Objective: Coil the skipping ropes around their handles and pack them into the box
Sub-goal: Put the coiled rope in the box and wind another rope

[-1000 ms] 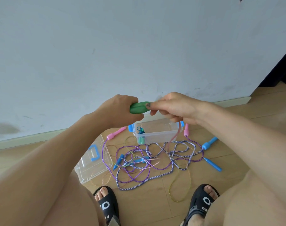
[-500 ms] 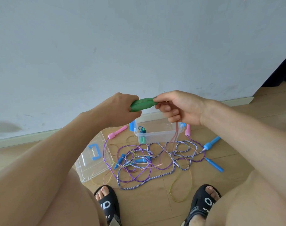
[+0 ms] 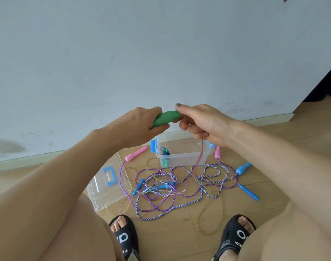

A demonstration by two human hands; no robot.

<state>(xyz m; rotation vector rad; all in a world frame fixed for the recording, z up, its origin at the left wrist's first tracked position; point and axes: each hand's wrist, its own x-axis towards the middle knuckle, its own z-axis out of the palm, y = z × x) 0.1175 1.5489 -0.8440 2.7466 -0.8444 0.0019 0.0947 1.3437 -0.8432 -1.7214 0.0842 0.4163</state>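
A: The fingers (image 3: pixel 191 127) of the right hand (image 3: pixel 202 125) are curled, pinching the tip of the green handle (image 3: pixel 166 118); a pink rope (image 3: pixel 199 157) hangs from them.

B: And the left hand (image 3: pixel 142 125)?

A: It grips the handle's other end, at frame center. Below, the clear plastic box (image 3: pixel 181 153) stands on the wooden floor (image 3: pixel 274 166) by the pale wall (image 3: pixel 160 44), with the tangled braided rope (image 3: pixel 179 185) in front.

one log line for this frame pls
left hand grips green handles | right hand pinches pink rope | box open, one coiled rope inside
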